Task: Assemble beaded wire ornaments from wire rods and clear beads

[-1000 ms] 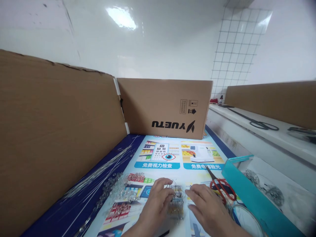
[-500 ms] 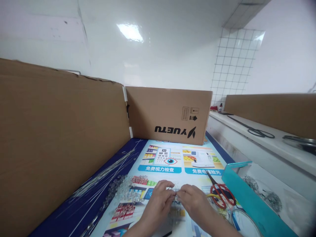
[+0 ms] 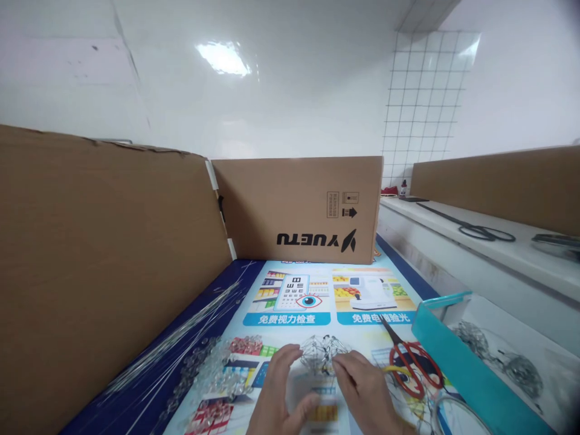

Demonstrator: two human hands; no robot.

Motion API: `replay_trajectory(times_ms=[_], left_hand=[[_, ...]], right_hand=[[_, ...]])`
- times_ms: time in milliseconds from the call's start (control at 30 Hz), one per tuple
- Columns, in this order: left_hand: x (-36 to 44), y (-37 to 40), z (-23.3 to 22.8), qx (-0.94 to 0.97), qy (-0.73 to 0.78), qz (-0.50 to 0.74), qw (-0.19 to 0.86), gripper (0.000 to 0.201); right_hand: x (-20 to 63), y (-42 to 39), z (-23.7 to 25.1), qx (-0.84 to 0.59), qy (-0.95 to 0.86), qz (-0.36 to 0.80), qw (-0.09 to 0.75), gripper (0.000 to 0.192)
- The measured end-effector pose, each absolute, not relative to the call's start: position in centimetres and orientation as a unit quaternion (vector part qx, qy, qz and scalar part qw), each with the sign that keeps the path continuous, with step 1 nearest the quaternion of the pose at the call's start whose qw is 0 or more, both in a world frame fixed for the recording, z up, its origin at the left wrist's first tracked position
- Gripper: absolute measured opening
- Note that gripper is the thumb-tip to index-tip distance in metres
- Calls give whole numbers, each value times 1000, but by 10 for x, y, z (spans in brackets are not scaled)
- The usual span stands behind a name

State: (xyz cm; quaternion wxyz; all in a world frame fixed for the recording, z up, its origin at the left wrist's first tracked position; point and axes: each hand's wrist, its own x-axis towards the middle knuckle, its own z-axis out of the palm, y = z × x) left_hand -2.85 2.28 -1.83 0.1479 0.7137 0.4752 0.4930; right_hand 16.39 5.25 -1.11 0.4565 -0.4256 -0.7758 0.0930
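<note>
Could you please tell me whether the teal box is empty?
It is not empty: through the open top of the teal box, tangled wire pieces show inside.

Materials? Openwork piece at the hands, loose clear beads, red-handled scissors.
Openwork piece: likely thin metal wire, silvery glints. Loose clear beads: glass or plastic, can't tell; transparent, shiny. Red-handled scissors: dark blades, probably metal; handles likely plastic, smooth, evenly red.

counts two hands (image 3: 274, 386), one wire piece (image 3: 325, 353), two pairs of scissors (image 3: 400, 345), one teal box (image 3: 471, 357), at least two wire bundles (image 3: 523, 374) (clear beads (image 3: 226, 370): too many).
</note>
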Motion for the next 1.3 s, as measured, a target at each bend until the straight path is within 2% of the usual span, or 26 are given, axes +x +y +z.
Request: replay_trajectory(times_ms=[200,367,500,767,900,1000,1100,1300], left_hand=[[-25,29,-27,635,520,532,211,38],[-23,32,-32,596,524,528,302,46],[-24,32,-31,582,523,531,324,45],[-28,32,-26,592,498,570,279,26],[-28,31,-25,597,478,583,275,21],[-26,29,-24,600,472,586,270,20],[-23,26,-21,602,458,594,272,20],[-21,16,-3,627,429,614,216,20]], right_hand=[[166,57,-11,-408,-761,227,450,21],[164,58,-11,-403,-724,336,448,21],[163,59,-15,-385,-697,402,452,17],[163,57,-11,-379,-701,411,443,17],[163,55,-8,-405,-687,372,475,8],[163,54,-5,-437,-635,383,509,30],[165,52,-1,-408,-593,479,502,51],[167,42,13,-277,-458,706,464,64]])
